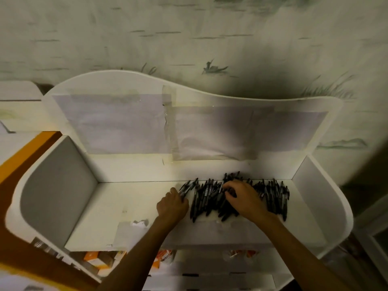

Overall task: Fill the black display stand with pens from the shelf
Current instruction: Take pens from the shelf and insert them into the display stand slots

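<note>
Black slim pens [212, 198] heaped on smooth white shelf [130, 198].

Black pens [212, 198]; white shelf [109, 206]; orange boxes [94, 259] below.

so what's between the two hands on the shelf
In the head view, black pens from the left end of the pile lie between the left hand and the right hand, on the white shelf.
</note>
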Action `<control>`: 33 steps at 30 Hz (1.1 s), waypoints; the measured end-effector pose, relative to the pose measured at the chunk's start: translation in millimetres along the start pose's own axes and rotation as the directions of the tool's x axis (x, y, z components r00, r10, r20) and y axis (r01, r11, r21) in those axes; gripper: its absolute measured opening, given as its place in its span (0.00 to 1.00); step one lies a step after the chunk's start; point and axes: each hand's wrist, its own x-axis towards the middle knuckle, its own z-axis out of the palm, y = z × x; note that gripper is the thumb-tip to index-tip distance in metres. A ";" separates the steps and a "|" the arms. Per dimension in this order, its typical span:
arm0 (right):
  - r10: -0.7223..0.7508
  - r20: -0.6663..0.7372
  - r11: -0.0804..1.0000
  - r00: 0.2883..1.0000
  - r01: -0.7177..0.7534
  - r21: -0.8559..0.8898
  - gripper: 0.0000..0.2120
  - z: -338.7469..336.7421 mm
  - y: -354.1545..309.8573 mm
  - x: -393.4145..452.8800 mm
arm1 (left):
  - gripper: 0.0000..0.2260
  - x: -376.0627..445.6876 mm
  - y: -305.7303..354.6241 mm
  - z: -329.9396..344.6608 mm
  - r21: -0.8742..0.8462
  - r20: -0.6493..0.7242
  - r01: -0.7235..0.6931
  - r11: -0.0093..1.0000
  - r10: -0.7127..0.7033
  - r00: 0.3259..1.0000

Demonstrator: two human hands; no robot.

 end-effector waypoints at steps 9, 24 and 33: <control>-0.003 0.008 1.000 1.000 0.003 -0.009 0.11 1.6 4.1 -1.6 | 0.42 6.2 10.0 7.4 0.175 -0.043 -0.048 0.983 0.056 0.998; -0.002 0.023 1.000 1.000 0.002 -0.003 0.10 10.3 -1.1 2.0 | 0.21 15.4 27.8 -7.3 0.138 0.109 0.052 0.989 -0.068 0.992; -0.029 -0.016 0.999 0.999 0.030 0.041 0.10 16.2 -10.8 10.6 | 0.09 11.8 7.2 -3.7 -0.242 -0.145 0.024 0.970 -0.061 0.988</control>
